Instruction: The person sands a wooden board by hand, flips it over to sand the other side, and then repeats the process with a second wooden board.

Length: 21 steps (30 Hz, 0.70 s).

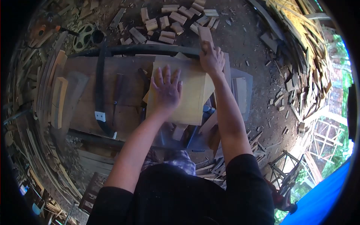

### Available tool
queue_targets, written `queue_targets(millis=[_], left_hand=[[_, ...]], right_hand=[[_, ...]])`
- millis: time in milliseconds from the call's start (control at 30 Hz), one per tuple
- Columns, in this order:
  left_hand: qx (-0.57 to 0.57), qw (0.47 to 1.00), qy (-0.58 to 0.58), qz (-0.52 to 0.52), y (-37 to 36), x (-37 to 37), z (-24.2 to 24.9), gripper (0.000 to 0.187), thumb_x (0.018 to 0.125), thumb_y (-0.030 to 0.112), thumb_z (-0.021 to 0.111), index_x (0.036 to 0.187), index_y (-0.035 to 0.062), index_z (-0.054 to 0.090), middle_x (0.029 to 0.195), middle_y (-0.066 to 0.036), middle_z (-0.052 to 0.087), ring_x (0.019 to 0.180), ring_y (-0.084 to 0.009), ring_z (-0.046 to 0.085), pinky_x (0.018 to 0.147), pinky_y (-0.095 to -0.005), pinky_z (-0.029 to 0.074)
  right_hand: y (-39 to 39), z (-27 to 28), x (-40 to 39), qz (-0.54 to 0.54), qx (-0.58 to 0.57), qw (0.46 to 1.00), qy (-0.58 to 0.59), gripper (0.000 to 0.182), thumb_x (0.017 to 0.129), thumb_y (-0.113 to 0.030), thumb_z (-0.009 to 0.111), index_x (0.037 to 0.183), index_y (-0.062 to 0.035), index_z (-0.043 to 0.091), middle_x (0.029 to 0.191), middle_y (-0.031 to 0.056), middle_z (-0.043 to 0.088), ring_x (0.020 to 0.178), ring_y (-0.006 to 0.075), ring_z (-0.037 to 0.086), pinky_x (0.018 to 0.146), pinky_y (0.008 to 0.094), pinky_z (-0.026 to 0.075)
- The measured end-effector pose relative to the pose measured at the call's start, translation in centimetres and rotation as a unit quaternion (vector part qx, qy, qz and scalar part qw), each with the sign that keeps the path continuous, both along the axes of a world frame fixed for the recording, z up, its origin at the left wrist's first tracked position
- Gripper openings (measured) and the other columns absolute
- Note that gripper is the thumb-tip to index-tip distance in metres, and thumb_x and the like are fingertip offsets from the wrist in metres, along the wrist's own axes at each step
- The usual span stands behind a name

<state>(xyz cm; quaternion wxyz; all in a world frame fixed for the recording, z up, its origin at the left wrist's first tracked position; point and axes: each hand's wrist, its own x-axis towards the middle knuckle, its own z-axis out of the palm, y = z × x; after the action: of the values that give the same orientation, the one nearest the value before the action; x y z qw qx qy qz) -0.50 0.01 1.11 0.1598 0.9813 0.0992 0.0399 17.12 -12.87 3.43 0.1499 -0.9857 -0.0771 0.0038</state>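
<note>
The pale board [193,101] lay on the right half of the workbench [84,103], its far side close to the bench's far edge and its near side short of the near edge. On it, near its left side, the left hand [167,92] rested palm down, fingers spread. At the bench's far right corner the right hand [212,62] had its fingers curled around the near end of a wooden block [205,34], whose other end stuck out past the far edge.

To the left, a black curved bar [100,78] crossed from the far edge towards the near edge, limiting sideways room there; a slim tool [118,88] lay between it and the board. A dark-headed tool [208,109] sat just beside the board's near right corner, and wood pieces crowded the near edge below.

Beyond the far edge, cut blocks [178,18] were heaped on the ground. Off the right edge, the dirt floor [258,99] offered a wider stretch, strewn with small offcuts [279,99]. Stacked strips [60,103] lined the bench's left end.
</note>
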Motion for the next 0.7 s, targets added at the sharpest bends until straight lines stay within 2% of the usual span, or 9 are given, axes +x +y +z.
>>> queue_targets(millis=[67, 100, 133, 200, 267, 433, 533, 667, 700], left_hand=[[0.022, 1.0, 0.006, -0.006, 0.2, 0.0, 0.0, 0.058, 0.099, 0.044, 0.045, 0.153, 0.0235, 0.036, 0.162, -0.014, 0.022, 0.149, -0.0426, 0.013, 0.114, -0.0663, 0.007], [0.019, 1.0, 0.0, -0.009, -0.2, 0.0, 0.2, 0.058, 0.099, 0.044, 0.045, 0.153, 0.0235, 0.036, 0.162, -0.014, 0.022, 0.149, -0.0426, 0.013, 0.114, -0.0663, 0.007], [0.011, 1.0, 0.008, -0.023, -0.6, -0.1, 0.4, 0.06, 0.098, 0.045, 0.045, 0.154, 0.0238, 0.034, 0.162, -0.013, 0.022, 0.149, -0.0424, 0.013, 0.114, -0.0665, 0.007], [0.004, 0.999, 0.012, -0.033, -1.8, 0.0, 0.4, 0.062, 0.098, 0.047, 0.046, 0.154, 0.0241, 0.033, 0.163, -0.012, 0.022, 0.149, -0.0422, 0.013, 0.114, -0.0667, 0.008], [-0.008, 0.994, 0.004, -0.109, -4.1, -0.3, -0.1, 0.066, 0.097, 0.047, 0.045, 0.156, 0.0209, 0.029, 0.163, -0.01, 0.021, 0.15, -0.0419, 0.012, 0.114, -0.0676, 0.008], [-0.015, 0.99, 0.027, -0.136, -6.9, -1.7, 0.6, 0.074, 0.096, 0.05, 0.046, 0.157, 0.0141, 0.024, 0.164, -0.009, 0.018, 0.15, -0.0412, 0.01, 0.114, -0.0689, 0.009], [-0.012, 0.985, 0.037, -0.167, -7.3, -3.4, 1.0, 0.077, 0.095, 0.052, 0.046, 0.157, 0.0125, 0.024, 0.164, -0.009, 0.017, 0.15, -0.0409, 0.01, 0.114, -0.0688, 0.01], [0.003, 0.977, 0.044, -0.209, -7.4, -6.1, 2.1, 0.078, 0.095, 0.051, 0.05, 0.156, 0.0114, 0.024, 0.164, -0.009, 0.016, 0.149, -0.0399, 0.01, 0.114, -0.0665, 0.01], [0.005, 0.977, 0.043, -0.209, -7.4, -6.6, 2.2, 0.078, 0.095, 0.051, 0.05, 0.156, 0.0114, 0.024, 0.164, -0.009, 0.016, 0.149, -0.0399, 0.01, 0.114, -0.0665, 0.01]], right_hand=[[-2.3, 1.4, 0.7, -0.034, 0.019, 0.999, 0.022, 0.047, 0.092, -0.034, 0.058, 0.136, -0.0226, 0.047, 0.112, 0.0201, 0.058, 0.104, 0.039, 0.058, 0.087, 0.0472, 0.047], [-3.9, 2.6, -0.6, -0.086, 0.171, 0.977, 0.094, 0.05, 0.093, -0.035, 0.059, 0.139, -0.0202, 0.045, 0.114, 0.0178, 0.058, 0.106, 0.0349, 0.058, 0.089, 0.0435, 0.047], [-5.7, 3.7, -2.2, -0.134, 0.316, 0.925, 0.164, 0.053, 0.094, -0.037, 0.059, 0.141, -0.0179, 0.043, 0.115, 0.0156, 0.058, 0.108, 0.0309, 0.058, 0.092, 0.0398, 0.046], [-9.3, 4.9, -5.6, -0.134, 0.406, 0.889, 0.162, 0.063, 0.095, -0.04, 0.06, 0.146, -0.0112, 0.037, 0.122, 0.0135, 0.055, 0.112, 0.023, 0.054, 0.093, 0.0348, 0.045], [-12.7, 4.6, -9.3, -0.146, 0.48, 0.851, 0.155, 0.067, 0.095, -0.039, 0.06, 0.148, -0.0072, 0.034, 0.128, 0.0137, 0.051, 0.115, 0.0206, 0.052, 0.094, 0.0327, 0.045], [-17.5, 3.5, -16.3, -0.223, 0.59, 0.754, 0.182, 0.061, 0.098, -0.033, 0.056, 0.15, -0.0098, 0.033, 0.131, 0.0148, 0.05, 0.114, 0.0226, 0.054, 0.096, 0.0335, 0.046], [-17.8, 4.5, -18.8, -0.259, 0.619, 0.717, 0.191, 0.059, 0.099, -0.029, 0.054, 0.15, -0.01, 0.032, 0.134, 0.0148, 0.049, 0.116, 0.0238, 0.054, 0.097, 0.0341, 0.046], [-18.0, 3.8, -20.1, -0.269, 0.636, 0.696, 0.195, 0.059, 0.099, -0.028, 0.054, 0.15, -0.0102, 0.032, 0.136, 0.0148, 0.048, 0.118, 0.0241, 0.052, 0.1, 0.0344, 0.044], [-18.0, 3.2, -20.1, -0.259, 0.621, 0.715, 0.19, 0.057, 0.099, -0.027, 0.052, 0.15, -0.011, 0.033, 0.135, 0.0128, 0.049, 0.118, 0.0218, 0.053, 0.098, 0.0338, 0.045]])
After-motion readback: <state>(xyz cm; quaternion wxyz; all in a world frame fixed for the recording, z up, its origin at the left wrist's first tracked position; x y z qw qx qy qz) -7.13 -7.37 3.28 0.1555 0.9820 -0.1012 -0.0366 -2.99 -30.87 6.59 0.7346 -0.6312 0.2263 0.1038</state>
